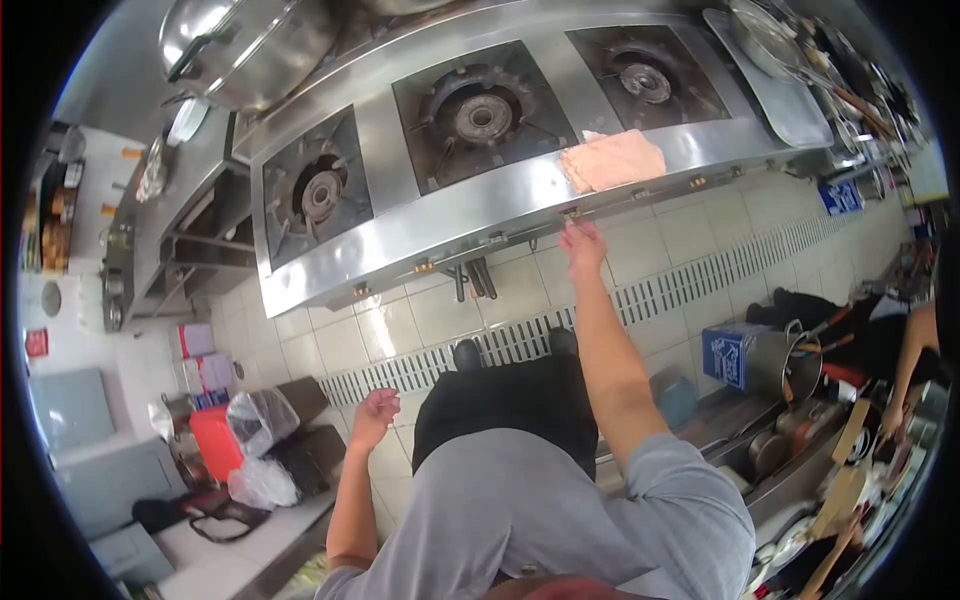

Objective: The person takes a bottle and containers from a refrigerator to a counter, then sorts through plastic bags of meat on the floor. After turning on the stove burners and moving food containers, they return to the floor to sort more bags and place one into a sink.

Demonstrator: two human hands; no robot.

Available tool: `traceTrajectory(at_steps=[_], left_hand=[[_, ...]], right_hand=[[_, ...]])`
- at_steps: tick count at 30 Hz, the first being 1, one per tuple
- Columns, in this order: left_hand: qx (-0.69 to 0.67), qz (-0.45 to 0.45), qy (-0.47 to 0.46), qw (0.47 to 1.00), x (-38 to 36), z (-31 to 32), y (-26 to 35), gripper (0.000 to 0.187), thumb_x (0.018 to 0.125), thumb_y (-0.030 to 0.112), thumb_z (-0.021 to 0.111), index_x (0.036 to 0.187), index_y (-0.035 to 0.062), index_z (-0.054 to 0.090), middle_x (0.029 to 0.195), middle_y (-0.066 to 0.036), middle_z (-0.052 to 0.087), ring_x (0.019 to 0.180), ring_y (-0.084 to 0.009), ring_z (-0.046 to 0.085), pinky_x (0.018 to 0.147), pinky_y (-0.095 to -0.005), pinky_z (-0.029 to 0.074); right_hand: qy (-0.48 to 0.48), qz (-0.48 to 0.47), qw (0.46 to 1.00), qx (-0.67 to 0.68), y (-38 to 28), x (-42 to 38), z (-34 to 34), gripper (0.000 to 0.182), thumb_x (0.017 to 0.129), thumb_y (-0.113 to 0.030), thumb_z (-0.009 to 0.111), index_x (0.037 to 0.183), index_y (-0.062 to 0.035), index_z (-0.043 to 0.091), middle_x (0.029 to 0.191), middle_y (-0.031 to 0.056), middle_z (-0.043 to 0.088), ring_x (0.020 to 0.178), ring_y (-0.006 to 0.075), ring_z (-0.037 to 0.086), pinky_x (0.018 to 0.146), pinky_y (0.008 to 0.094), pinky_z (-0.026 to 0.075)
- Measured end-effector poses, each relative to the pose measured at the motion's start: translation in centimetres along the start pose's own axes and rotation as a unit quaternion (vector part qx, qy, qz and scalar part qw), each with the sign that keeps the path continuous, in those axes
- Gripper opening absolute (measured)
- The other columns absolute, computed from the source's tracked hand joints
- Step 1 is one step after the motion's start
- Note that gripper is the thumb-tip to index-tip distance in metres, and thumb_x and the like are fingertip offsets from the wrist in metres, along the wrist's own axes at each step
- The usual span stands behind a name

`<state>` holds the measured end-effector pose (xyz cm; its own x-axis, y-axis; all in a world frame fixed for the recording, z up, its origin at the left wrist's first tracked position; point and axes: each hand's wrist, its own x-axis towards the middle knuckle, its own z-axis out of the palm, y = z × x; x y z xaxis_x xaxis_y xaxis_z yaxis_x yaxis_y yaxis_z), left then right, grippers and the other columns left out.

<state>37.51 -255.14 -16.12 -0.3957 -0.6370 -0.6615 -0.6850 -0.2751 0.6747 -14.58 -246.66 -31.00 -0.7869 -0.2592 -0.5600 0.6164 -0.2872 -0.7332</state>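
Observation:
My right hand reaches to the front of a steel gas stove, its fingers closed at a small burner knob. The fingertips partly cover that knob. A folded orange-pink cloth lies on the stove's front ledge, just above this hand. Away from the stove, my left hand hangs over the floor at my side, fingers loosely bent and apart, with nothing in it. Three burners sit in the stove top: a left burner, a middle burner and a right burner. No flame shows on them.
A large steel pot stands at the back left. At the right, a metal tray bears a pan and utensils. A slotted floor drain crosses the tiles. Other people's arms work over a cluttered counter at far right.

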Motion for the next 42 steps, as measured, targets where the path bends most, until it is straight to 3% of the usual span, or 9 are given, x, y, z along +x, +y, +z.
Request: traceTrajectory(at_steps=[6, 9, 12, 18, 21, 24, 33, 39, 42], left_hand=[[-0.036, -0.054, 0.043, 0.997, -4.6, 4.9, 0.5, 0.033, 0.093, 0.024, 0.067, 0.115, 0.0008, 0.061, 0.094, -0.004, 0.066, 0.083, -0.0115, 0.063, 0.068, -0.0267, 0.049], [-0.047, -0.067, 0.058, 0.995, -6.1, 6.2, -0.5, 0.034, 0.092, 0.024, 0.067, 0.117, 0.0009, 0.061, 0.095, -0.004, 0.067, 0.084, -0.0120, 0.063, 0.068, -0.0272, 0.050], [-0.052, -0.081, 0.060, 0.994, -7.0, 7.6, -0.7, 0.035, 0.093, 0.025, 0.067, 0.119, 0.0014, 0.060, 0.097, -0.005, 0.067, 0.085, -0.0125, 0.064, 0.069, -0.0275, 0.051], [-0.060, -0.061, 0.064, 0.994, -8.2, 9.4, -0.1, 0.034, 0.096, 0.027, 0.065, 0.120, 0.0036, 0.059, 0.104, -0.005, 0.068, 0.089, -0.0140, 0.067, 0.073, -0.0278, 0.052], [-0.069, -0.068, 0.070, 0.993, -8.4, 9.7, -0.2, 0.034, 0.096, 0.026, 0.064, 0.120, 0.0035, 0.059, 0.105, -0.005, 0.068, 0.090, -0.0141, 0.067, 0.073, -0.0280, 0.052], [-0.083, -0.065, 0.074, 0.992, -8.6, 9.9, -0.6, 0.033, 0.097, 0.026, 0.063, 0.121, 0.0032, 0.059, 0.106, -0.006, 0.069, 0.090, -0.0141, 0.067, 0.073, -0.0281, 0.052], [-0.095, -0.060, 0.083, 0.990, -9.5, 9.7, -0.1, 0.033, 0.097, 0.024, 0.063, 0.121, 0.0025, 0.058, 0.107, -0.006, 0.069, 0.091, -0.0150, 0.067, 0.073, -0.0280, 0.052], [-0.121, -0.048, 0.070, 0.989, -8.5, 9.8, 1.5, 0.036, 0.096, 0.028, 0.064, 0.120, 0.0017, 0.060, 0.107, -0.006, 0.069, 0.091, -0.0138, 0.066, 0.074, -0.0282, 0.052], [-0.124, -0.016, 0.057, 0.990, -6.7, 10.2, 5.5, 0.034, 0.096, 0.026, 0.064, 0.120, 0.0018, 0.060, 0.108, -0.006, 0.068, 0.093, -0.0138, 0.066, 0.076, -0.0276, 0.052]], right_hand=[[-0.012, 0.015, 1.000, -0.002, -0.8, 1.4, 0.1, 0.041, 0.084, -0.013, 0.078, 0.116, -0.0009, 0.055, 0.101, 0.0098, 0.063, 0.088, 0.0253, 0.064, 0.076, 0.0381, 0.055], [-0.026, 0.066, 0.997, 0.031, -1.3, 2.0, -0.4, 0.037, 0.084, -0.016, 0.079, 0.109, -0.0006, 0.058, 0.097, 0.0113, 0.065, 0.080, 0.0229, 0.065, 0.068, 0.0348, 0.057], [-0.048, 0.124, 0.990, 0.039, -1.9, 2.5, -0.9, 0.033, 0.086, -0.022, 0.078, 0.105, -0.0016, 0.060, 0.096, 0.0109, 0.065, 0.083, 0.0251, 0.065, 0.071, 0.0376, 0.057], [-0.079, 0.167, 0.982, 0.048, -1.8, 3.3, -1.4, 0.037, 0.087, -0.027, 0.077, 0.107, -0.0012, 0.059, 0.097, 0.0119, 0.064, 0.090, 0.0264, 0.064, 0.076, 0.0402, 0.057], [-0.106, 0.192, 0.975, 0.046, -1.7, 3.8, -1.7, 0.047, 0.090, -0.031, 0.073, 0.118, 0.0007, 0.053, 0.110, 0.0135, 0.059, 0.103, 0.0271, 0.059, 0.089, 0.0397, 0.053], [-0.107, 0.205, 0.972, 0.043, -1.9, 4.0, -1.8, 0.049, 0.090, -0.032, 0.073, 0.119, 0.0023, 0.052, 0.112, 0.0150, 0.058, 0.104, 0.0270, 0.059, 0.090, 0.0395, 0.053], [-0.106, 0.234, 0.961, 0.101, -1.8, 3.9, -1.7, 0.045, 0.090, -0.033, 0.073, 0.111, 0.0021, 0.053, 0.104, 0.0141, 0.060, 0.096, 0.0252, 0.059, 0.088, 0.0392, 0.053], [-0.075, 0.265, 0.951, 0.140, -1.8, 4.0, -1.2, 0.033, 0.086, -0.031, 0.076, 0.098, -0.0043, 0.060, 0.093, 0.0102, 0.063, 0.087, 0.0238, 0.062, 0.083, 0.0398, 0.055], [-0.098, 0.195, 0.973, 0.071, -1.8, 3.1, -0.6, 0.032, 0.085, -0.026, 0.078, 0.100, -0.0043, 0.060, 0.093, 0.0109, 0.063, 0.087, 0.0239, 0.062, 0.080, 0.0386, 0.056]])
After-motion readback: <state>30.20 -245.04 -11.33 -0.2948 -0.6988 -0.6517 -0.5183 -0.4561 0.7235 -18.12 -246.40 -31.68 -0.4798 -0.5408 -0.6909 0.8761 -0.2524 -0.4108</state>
